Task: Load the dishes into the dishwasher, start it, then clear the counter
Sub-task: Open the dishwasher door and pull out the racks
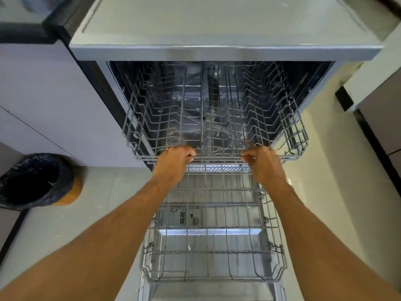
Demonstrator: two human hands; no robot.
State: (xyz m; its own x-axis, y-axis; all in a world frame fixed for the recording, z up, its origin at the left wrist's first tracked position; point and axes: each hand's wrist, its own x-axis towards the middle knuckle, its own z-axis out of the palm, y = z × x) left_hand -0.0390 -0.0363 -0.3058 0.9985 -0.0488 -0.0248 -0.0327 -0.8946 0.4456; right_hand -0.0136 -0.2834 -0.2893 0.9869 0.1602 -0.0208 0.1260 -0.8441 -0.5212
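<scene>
while both hands, left hand (175,156) and right hand (261,157), curl round the upper rack (217,118) front rail at 12 o'clock, pull evenly, level; lower rack (212,242) sits out at 6, dishless.

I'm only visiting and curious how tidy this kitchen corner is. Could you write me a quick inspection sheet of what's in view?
Surface: grey flat dishwasher top, no dishes seen on the part in view.
Job's things: upper grey wire rack pulled out, no dishes in it; lower grey wire rack out over the open steel door, also without dishes.
Clutter: nothing seen.
Hands: left hand and right hand each grip the upper rack's front rail.
Cables: nothing seen.
Surroundings: round wooden bin with black liner on pale floor tiles, left of the dishwasher.
</scene>
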